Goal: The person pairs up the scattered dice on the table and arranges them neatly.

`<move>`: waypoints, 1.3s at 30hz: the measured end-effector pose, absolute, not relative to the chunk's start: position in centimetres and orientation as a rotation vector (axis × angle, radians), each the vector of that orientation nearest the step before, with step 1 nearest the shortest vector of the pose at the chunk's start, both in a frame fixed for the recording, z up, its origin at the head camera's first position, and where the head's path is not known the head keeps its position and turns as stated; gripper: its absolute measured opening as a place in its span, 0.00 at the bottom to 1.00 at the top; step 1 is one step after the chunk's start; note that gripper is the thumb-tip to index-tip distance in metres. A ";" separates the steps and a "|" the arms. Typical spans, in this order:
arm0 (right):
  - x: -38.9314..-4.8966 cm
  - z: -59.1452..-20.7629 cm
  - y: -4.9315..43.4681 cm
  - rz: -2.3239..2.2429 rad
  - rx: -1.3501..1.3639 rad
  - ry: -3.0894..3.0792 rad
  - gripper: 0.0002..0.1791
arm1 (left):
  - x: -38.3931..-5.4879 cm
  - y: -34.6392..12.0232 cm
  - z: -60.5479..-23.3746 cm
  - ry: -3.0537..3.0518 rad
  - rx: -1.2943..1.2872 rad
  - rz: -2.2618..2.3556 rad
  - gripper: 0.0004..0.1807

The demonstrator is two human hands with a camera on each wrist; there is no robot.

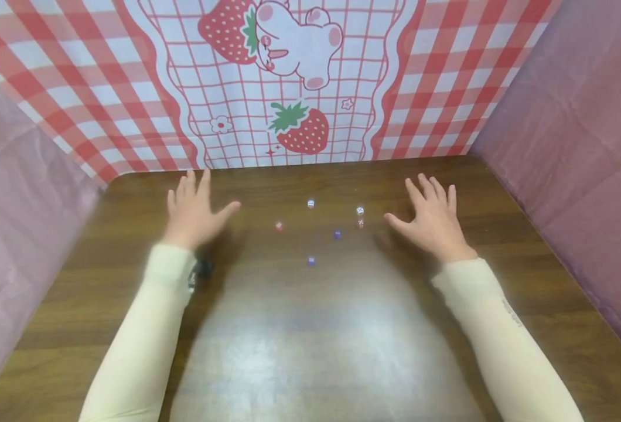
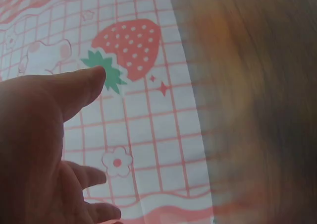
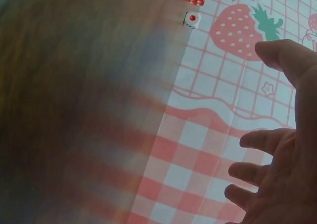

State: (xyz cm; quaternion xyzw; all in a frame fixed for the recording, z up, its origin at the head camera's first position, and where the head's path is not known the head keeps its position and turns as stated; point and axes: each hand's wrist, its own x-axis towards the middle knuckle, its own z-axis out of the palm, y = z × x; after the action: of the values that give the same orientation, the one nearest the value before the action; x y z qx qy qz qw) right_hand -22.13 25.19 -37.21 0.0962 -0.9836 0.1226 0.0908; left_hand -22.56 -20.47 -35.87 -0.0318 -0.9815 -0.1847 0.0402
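Several small dice lie scattered on the wooden table between the two hands. A white die (image 1: 311,204) is farthest back, and a second white die (image 1: 360,210) sits right behind a red die (image 1: 361,224). Another red die (image 1: 279,226) lies to the left. One purple die (image 1: 337,234) is near the middle, and a blue-purple die (image 1: 311,261) is closest to the person. My left hand (image 1: 191,214), fingers spread, is left of the dice and holds nothing. My right hand (image 1: 430,220) spreads its fingers to their right, its thumb nearest the red and white pair.
The brown wooden table (image 1: 300,351) reflects light toward its front. Behind it hangs a red-and-white checked cloth (image 1: 447,76) printed with strawberries. Pink fabric (image 1: 569,146) lines both sides. A small dark object (image 1: 203,269) shows beside the left cuff.
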 end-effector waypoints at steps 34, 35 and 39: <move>-22.2 -36.0 17.7 0.461 0.548 -3.031 0.09 | -21.0 -12.5 -36.5 -2.985 -0.608 -0.811 0.31; -22.2 -36.1 17.5 0.444 0.572 -3.037 0.07 | -20.9 -12.2 -36.7 -2.986 -0.634 -0.826 0.31; -22.4 -36.7 17.0 0.402 0.657 -3.050 0.07 | -20.9 -10.7 -37.6 -3.013 -0.772 -0.856 0.27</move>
State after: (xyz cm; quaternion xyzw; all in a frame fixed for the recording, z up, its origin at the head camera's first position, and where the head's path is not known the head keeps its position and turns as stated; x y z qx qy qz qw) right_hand -22.41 17.00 -36.68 0.2087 -0.9696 0.1278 -0.0020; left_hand -20.86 -10.67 -37.59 -0.2390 -0.9331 -0.2652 -0.0423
